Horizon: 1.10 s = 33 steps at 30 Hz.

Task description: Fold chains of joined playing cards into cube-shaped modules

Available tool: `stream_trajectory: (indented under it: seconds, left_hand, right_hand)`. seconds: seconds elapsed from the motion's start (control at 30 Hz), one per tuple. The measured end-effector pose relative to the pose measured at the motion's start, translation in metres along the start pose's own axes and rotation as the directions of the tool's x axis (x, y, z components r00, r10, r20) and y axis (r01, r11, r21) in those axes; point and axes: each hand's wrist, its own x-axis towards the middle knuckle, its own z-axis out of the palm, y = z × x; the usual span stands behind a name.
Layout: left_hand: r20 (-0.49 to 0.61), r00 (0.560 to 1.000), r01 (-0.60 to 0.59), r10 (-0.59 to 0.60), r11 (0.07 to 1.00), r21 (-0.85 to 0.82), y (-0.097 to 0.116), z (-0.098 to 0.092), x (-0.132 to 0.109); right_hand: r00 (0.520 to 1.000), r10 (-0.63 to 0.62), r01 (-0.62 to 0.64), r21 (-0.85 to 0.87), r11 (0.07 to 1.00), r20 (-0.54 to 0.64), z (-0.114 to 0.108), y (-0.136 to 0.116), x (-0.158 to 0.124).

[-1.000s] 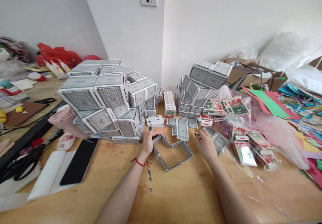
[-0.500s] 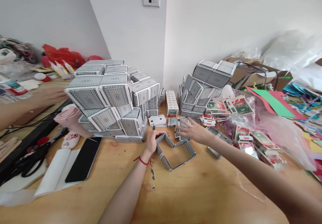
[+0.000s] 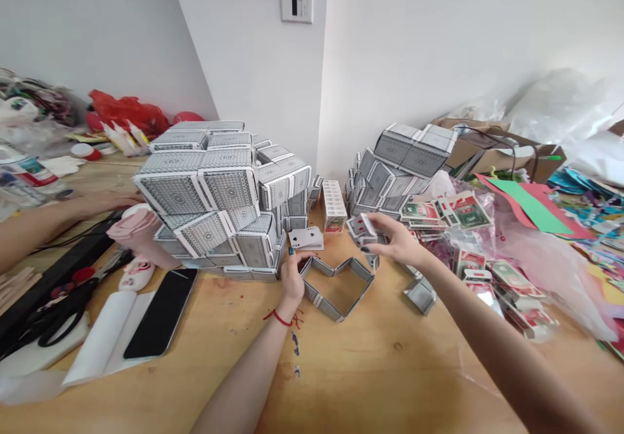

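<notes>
My left hand [image 3: 292, 280] rests against the left side of a heart-shaped frame of folded playing cards [image 3: 324, 305], thumb raised and fingers reaching along its back edge. Above and right of the frame, my right hand [image 3: 397, 240] grips a folded playing card piece [image 3: 359, 228] between thumb and fingers; red pips show on its face. A small stack of playing cards [image 3: 305, 238] lies face up just behind my left hand. Another folded card piece [image 3: 419, 294] lies on the table below my right wrist.
Large block structures of grey-backed cards stand at left [image 3: 227, 187] and right [image 3: 390, 177], with a white box [image 3: 333, 206] between. Card boxes [image 3: 468, 210] pile at right. A phone [image 3: 163, 314], scissors [image 3: 68, 307] and another person's arm [image 3: 68, 223] are at left.
My right hand has closed on the folded card piece and lifted it from behind the frame, turning it. The frame now looks more evenly heart-shaped. My left hand stays nearly in place.
</notes>
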Motion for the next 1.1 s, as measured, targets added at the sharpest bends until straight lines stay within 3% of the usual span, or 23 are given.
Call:
stream_trajectory:
  seconds: [0.07,0.13,0.2,0.3,0.47,0.7,0.77,0.83,0.9,1.0,1.1]
  left_hand:
    - [-0.035,0.999,0.006,-0.006,1.000,0.002,0.000,0.002,-0.001]
    - [-0.059,0.998,0.013,-0.013,1.000,0.001,0.001,0.003,-0.002]
    - [-0.064,0.998,0.015,-0.015,1.000,0.002,0.001,0.004,-0.002]
    - [-0.059,0.998,0.017,-0.016,1.000,0.014,-0.001,0.004,-0.002]
    - [-0.033,0.999,0.034,-0.034,0.999,-0.001,-0.008,0.002,-0.002]
    - [-0.018,1.000,0.023,-0.023,1.000,-0.018,-0.007,0.001,-0.013]
    - [0.038,0.999,0.009,-0.008,1.000,-0.010,-0.003,-0.003,-0.018]
    - [0.162,0.987,-0.003,0.004,1.000,-0.004,0.003,-0.012,-0.022]
    - [0.338,0.941,-0.004,-0.001,1.000,0.015,0.009,-0.025,-0.026]
    - [0.541,0.838,-0.010,-0.075,0.988,0.152,0.017,-0.043,-0.030]
    - [0.594,0.792,-0.109,-0.139,0.926,0.362,0.024,-0.050,-0.031]
  right_hand:
    - [0.992,0.022,-0.006,0.127,0.992,-0.120,0.001,-0.012,-0.002]
    - [0.981,0.056,-0.045,0.064,0.997,-0.186,0.006,-0.027,-0.004]
    - [0.988,0.101,-0.115,-0.115,0.987,-0.119,0.017,-0.041,-0.008]
    - [0.986,0.165,-0.155,-0.249,0.956,0.020,0.041,-0.054,-0.011]
    - [0.973,0.215,-0.149,-0.497,0.855,0.078,0.075,-0.055,-0.009]
    - [0.967,0.196,-0.088,-0.509,0.856,0.164,0.074,-0.054,-0.007]
    - [0.964,0.196,-0.084,-0.489,0.868,0.182,0.070,-0.054,-0.008]
    - [0.964,0.190,-0.085,-0.460,0.884,0.187,0.065,-0.054,-0.010]
    - [0.966,0.180,-0.087,-0.421,0.903,0.186,0.061,-0.053,-0.011]
    - [0.967,0.161,-0.080,-0.362,0.929,0.199,0.056,-0.053,-0.012]
    - [0.956,0.162,-0.073,-0.337,0.939,0.246,0.055,-0.056,-0.012]
